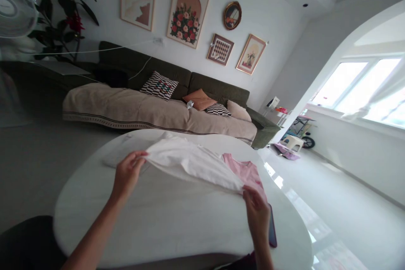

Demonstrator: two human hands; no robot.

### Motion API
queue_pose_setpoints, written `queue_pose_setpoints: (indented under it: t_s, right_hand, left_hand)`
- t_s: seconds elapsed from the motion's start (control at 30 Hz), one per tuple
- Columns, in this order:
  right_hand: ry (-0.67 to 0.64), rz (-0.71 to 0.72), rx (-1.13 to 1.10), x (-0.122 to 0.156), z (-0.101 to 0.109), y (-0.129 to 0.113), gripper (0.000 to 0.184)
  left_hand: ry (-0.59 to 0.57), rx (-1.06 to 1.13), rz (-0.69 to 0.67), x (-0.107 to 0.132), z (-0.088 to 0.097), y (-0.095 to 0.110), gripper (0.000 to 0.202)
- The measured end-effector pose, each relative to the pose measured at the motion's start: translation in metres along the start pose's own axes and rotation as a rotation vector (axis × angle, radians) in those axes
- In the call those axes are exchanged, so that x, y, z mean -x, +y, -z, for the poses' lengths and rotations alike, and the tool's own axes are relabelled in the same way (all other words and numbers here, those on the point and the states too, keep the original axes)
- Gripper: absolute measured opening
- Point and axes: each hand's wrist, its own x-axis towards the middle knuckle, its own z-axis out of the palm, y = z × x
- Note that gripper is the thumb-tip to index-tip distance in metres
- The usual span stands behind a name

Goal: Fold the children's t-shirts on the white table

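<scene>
A white cloth garment (190, 158) is stretched between my two hands above the table; its exact kind is hard to make out. My left hand (128, 173) pinches its left corner, fingers pressed together. At the opposite end, my right hand (255, 204) grips the right corner. A pink garment (245, 171) with a neckline lies on the table just behind my right hand, partly covered by the white cloth. Another pale, flat item (118, 152) lies beyond my left hand, and I cannot tell what it is.
The round white table (177, 236) fills the foreground. A phone (272, 228) lies near its right edge, beside my right wrist. Behind stands a dark sofa (218, 86) with a beige cover and cushions. A fan (15, 6) is at the upper left, a stool (292, 142) at the right.
</scene>
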Motion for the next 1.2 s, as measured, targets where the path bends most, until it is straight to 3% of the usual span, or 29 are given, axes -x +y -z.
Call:
queue_pose_setpoints:
  t_s: [0.1, 0.17, 0.3, 0.43, 0.6, 0.93, 1.2]
  right_hand:
    - [-0.107, -0.15, 0.054, 0.057, -0.002, 0.064, 0.032]
    - [-0.136, -0.196, 0.095, 0.084, -0.001, 0.093, 0.035]
    - [-0.161, -0.208, 0.128, 0.106, 0.002, 0.111, 0.039]
    - [-0.293, -0.272, 0.174, 0.097, 0.002, 0.102, 0.043]
    - [-0.252, -0.34, 0.176, 0.087, -0.001, 0.1, 0.034]
    - [-0.292, -0.449, -0.002, 0.079, 0.007, 0.112, 0.035]
    - [-0.293, -0.39, 0.062, 0.083, 0.014, 0.104, 0.024]
  left_hand:
    - [-0.1, -0.163, 0.232, 0.053, 0.016, -0.058, 0.033]
    - [-0.171, -0.224, 0.346, 0.074, 0.029, -0.09, 0.039]
    - [-0.233, -0.274, 0.347, 0.088, 0.055, -0.124, 0.034]
    - [-0.227, -0.3, 0.393, 0.084, 0.064, -0.125, 0.037]
    - [-0.349, -0.337, 0.562, 0.079, 0.06, -0.112, 0.043]
    - [-0.401, -0.36, 0.462, 0.074, 0.067, -0.106, 0.042]
    - [-0.428, -0.433, 0.401, 0.077, 0.076, -0.101, 0.03]
